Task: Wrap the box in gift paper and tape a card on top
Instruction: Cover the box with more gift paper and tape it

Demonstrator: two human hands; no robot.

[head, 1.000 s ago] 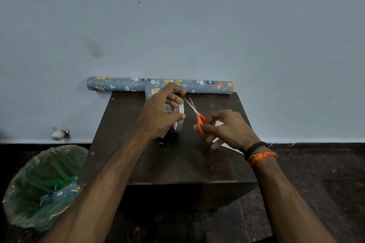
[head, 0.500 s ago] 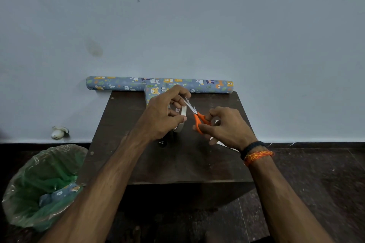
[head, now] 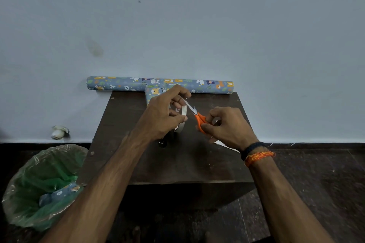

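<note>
cutting a strip of tape
our left hand (head: pixel 164 116) grips the tape roll (head: pixel 180 118) above the table (head: pixel 177 163); right hand (head: pixel 227 126) grips scissors (head: pixel 197 117); next, snip cleanly.

My left hand (head: pixel 162 116) held the tape roll (head: pixel 180 118) above the dark worktop (head: pixel 177 160), pinching a drawn-out strip. My right hand (head: pixel 227 126) gripped orange-handled scissors (head: pixel 197 116), blades at the strip. The wrapped box (head: pixel 155 94) sat just beside the gift-paper roll (head: pixel 122 84) along the wall. A green-lined bin (head: pixel 39 185) stood left.
</note>
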